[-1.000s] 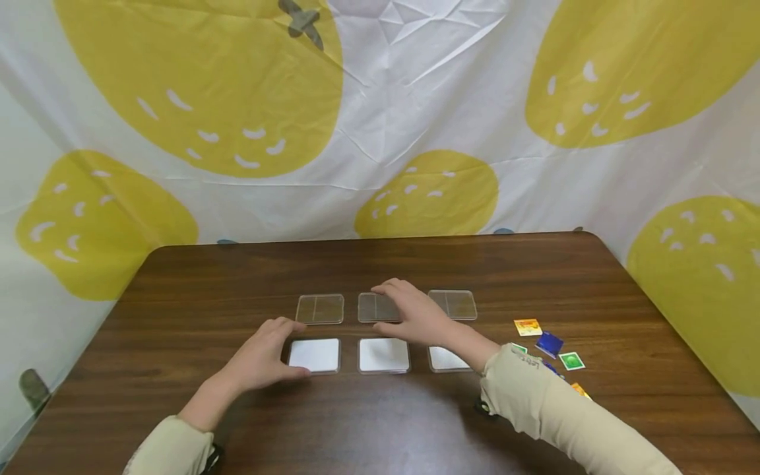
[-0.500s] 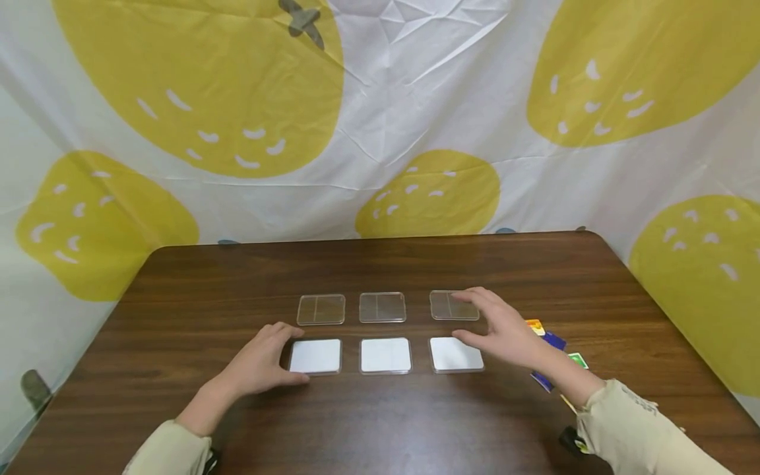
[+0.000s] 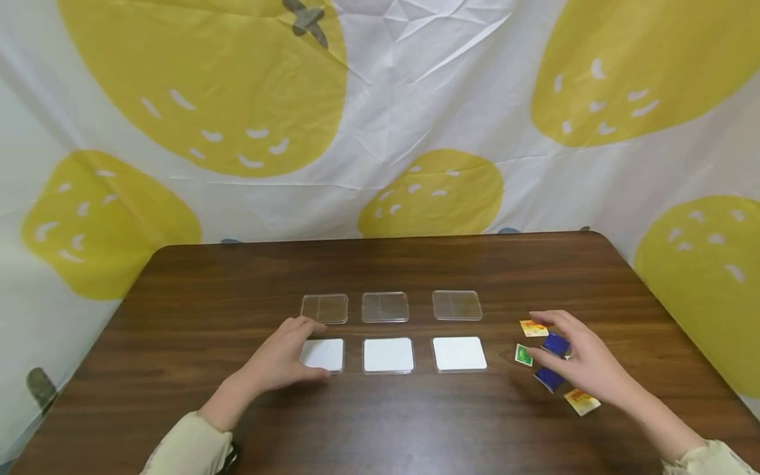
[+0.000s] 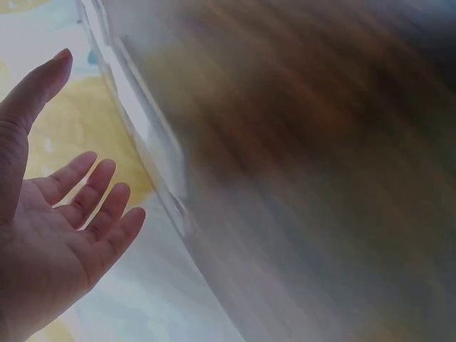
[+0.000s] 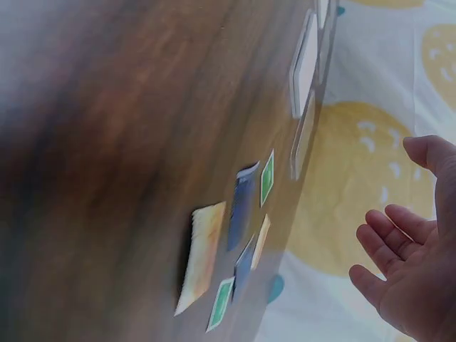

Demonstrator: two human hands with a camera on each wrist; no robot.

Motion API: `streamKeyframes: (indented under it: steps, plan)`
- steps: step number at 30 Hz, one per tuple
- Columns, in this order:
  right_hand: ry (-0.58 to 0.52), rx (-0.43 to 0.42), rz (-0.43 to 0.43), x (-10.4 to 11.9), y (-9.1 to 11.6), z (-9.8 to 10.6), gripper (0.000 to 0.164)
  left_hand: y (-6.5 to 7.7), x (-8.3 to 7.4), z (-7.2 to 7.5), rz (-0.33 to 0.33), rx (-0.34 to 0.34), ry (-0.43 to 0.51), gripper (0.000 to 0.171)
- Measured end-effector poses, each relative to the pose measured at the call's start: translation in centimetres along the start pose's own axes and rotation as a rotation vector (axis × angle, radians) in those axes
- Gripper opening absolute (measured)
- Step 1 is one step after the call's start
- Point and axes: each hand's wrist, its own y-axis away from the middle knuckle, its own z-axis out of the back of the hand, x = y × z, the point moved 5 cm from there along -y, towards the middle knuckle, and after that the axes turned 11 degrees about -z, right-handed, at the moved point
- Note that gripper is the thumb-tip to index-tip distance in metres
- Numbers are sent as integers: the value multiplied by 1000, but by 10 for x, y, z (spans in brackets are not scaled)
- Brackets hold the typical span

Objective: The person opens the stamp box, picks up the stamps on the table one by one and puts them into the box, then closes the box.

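Blue, green and orange packets (image 3: 549, 380) lie on the desk (image 3: 410, 429) under and just left of the right grip (image 3: 584, 361).
Its thumb and fingers stand well parted, holding nothing, above packets at mixed angles; the farther left grip (image 3: 280, 357), also parted and empty, is at the leftmost white-filled case (image 3: 326, 356).

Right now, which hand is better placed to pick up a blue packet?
Probably the right hand: empty and near the blue packets, while the left hand is farther away, near the leftmost white card.

High, forward-down head view, close wrist views, tabletop (image 3: 380, 422) in all.
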Motion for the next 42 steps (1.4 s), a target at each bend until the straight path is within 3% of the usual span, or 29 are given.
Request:
streamKeyframes:
  steps: [10,19,29,34,42]
  plan:
    - [-1,-39,-76,-30,35,7,48,-43,-47,-21,-148,25,9,65]
    - [-16,-55,-127,-44,46,7,47,-80,-79,-48,-185,88,-38,63]
    - [-39,-76,-140,-54,44,6,45,-102,-92,-69,-155,130,-135,60]
    - [-78,-72,-156,-72,38,11,41,-105,-93,-75,-116,153,-148,59]
    - [-101,13,-155,-102,27,17,24,-106,-93,-77,-103,202,-191,57]
